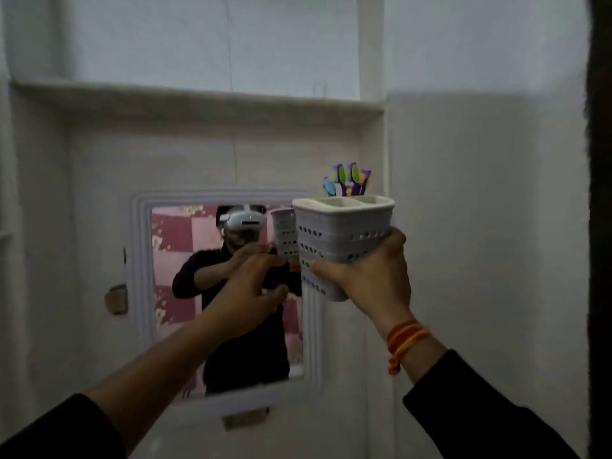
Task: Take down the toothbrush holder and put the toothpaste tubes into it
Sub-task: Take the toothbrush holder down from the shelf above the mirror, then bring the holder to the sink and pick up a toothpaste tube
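Observation:
The toothbrush holder (334, 233) is a pale grey perforated plastic tub with a white rim and divided compartments. It is held up in the air in front of the wall, just right of the mirror. My right hand (367, 276) grips its lower half from below and the right. Several colourful toothbrushes (347, 180) stick up from its far compartment. My left hand (255, 289) hovers to the left of the holder with fingers spread, holding nothing. No toothpaste tubes are in sight.
A white-framed wall mirror (142, 293) hangs in a recess and reflects a person in dark clothes and the holder. A ledge (198, 97) runs above the recess. A dark door edge (601, 226) bounds the right side.

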Motion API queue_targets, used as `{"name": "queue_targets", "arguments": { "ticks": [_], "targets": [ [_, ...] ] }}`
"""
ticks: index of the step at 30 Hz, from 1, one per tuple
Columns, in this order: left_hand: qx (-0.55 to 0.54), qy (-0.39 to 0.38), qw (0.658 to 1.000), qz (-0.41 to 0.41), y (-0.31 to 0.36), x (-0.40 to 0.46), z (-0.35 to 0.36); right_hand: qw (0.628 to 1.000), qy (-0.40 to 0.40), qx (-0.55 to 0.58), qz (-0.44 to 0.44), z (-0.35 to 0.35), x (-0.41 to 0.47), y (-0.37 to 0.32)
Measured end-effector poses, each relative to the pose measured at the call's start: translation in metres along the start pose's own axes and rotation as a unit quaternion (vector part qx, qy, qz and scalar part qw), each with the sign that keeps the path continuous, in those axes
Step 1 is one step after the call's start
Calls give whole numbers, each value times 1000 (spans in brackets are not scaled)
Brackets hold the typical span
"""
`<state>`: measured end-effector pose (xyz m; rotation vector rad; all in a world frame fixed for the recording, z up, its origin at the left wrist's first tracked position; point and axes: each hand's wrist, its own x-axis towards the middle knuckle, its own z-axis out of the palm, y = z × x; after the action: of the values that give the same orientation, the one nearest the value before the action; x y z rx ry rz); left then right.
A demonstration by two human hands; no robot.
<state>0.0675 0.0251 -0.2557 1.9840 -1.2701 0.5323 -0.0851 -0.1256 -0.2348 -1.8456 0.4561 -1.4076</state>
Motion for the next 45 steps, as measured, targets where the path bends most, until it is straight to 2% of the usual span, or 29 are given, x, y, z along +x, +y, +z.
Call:
{"name": "queue_targets", "arguments": {
  "ticks": [4, 9, 13, 18, 24, 30, 36, 40, 45],
  "targets": [
    [14, -67, 994, -79, -31, -68, 53, 1000, -2, 3, 15, 23, -77, 75],
    [34, -186, 966, -175, -78, -140, 109, 992, -59, -50, 104, 45, -169, 170],
    [77, -301, 929, -203, -111, -175, 142, 979, -94, -106, 143, 50, -232, 237],
    [112, -388, 886, -229, -139, -199, 187, 960, -138, -114, 215, 54, -295, 295],
    [127, -432, 853, -263, -169, -213, 246, 948, -172, -99, 250, 63, -338, 324],
    [155, -477, 805, -315, -195, -217, 290, 937, -191, -53, 287, 61, -369, 343],
    [165, -452, 831, -280, -208, -230, 311, 935, -213, -44, 282, 60, -373, 352],
    [171, -478, 822, -257, -209, -224, 315, 930, -229, -37, 284, 56, -378, 361],
    [160, -483, 834, -212, -203, -217, 313, 932, -229, -80, 268, 52, -386, 365]
  ]
}}
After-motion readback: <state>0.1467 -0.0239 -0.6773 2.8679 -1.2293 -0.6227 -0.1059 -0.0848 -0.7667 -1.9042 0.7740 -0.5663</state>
